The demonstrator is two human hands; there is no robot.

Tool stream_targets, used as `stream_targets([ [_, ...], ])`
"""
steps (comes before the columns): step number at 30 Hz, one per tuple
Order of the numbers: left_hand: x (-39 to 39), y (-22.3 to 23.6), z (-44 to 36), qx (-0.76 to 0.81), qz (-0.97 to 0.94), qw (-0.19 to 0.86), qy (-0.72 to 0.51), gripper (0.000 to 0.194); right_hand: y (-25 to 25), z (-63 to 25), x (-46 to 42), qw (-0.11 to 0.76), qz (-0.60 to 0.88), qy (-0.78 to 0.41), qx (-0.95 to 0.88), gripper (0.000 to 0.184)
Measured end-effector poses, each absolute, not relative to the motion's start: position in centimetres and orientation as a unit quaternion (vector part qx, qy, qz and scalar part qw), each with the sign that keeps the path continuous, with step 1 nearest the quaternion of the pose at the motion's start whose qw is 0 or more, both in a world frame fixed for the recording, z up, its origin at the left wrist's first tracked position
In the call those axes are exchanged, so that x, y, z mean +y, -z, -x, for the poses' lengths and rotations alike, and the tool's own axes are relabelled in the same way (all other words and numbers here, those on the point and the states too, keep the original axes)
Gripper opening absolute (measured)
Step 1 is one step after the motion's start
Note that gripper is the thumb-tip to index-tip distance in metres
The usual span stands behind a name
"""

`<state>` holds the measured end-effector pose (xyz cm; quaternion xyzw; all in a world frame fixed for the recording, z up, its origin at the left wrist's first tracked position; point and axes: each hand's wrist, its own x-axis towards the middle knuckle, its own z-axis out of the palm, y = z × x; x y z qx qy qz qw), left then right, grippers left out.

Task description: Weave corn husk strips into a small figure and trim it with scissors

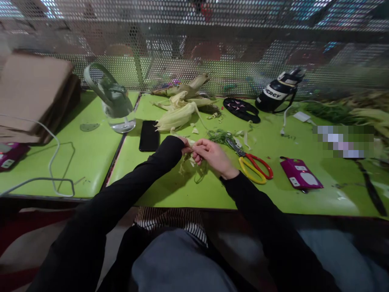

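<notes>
My left hand (185, 146) and my right hand (212, 156) meet over the green table, fingertips pinched together on a thin pale strip of corn husk (191, 142). The black sleeve hides much of my left hand. Husk shreds and green string-like bits (199, 177) lie below my fingers. Just beyond my hands rests a pile of pale corn husks (178, 117). Scissors (253, 168) with one red and one yellow handle lie to the right of my right hand, their blades by a tangle of green strands (219, 136).
A black phone (149, 136) and a clear bottle with a green lid (117, 103) stand left of the husks. Rightward are a black hand-shaped pad (241, 110), a black bottle (275, 95) and a magenta device (301, 174). A perforated metal screen (182, 48) closes the back.
</notes>
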<state>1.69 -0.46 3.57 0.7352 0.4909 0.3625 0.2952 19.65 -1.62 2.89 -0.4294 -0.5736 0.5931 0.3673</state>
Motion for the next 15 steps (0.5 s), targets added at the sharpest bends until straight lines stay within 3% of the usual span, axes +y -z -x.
stream_targets([
  [8, -1.3, -2.8, -0.5, 0.464, -0.75, 0.318, -0.349, 0.017, -1.1, -19.9, -1.2, 0.42, 0.405, -0.624, -0.519, 0.032],
  [15, -1.9, -1.8, -1.0, 0.374, -0.814, 0.184, -0.404, 0.008, -1.0, -19.8, -1.4, 0.427, 0.41, -0.614, -0.522, 0.032],
])
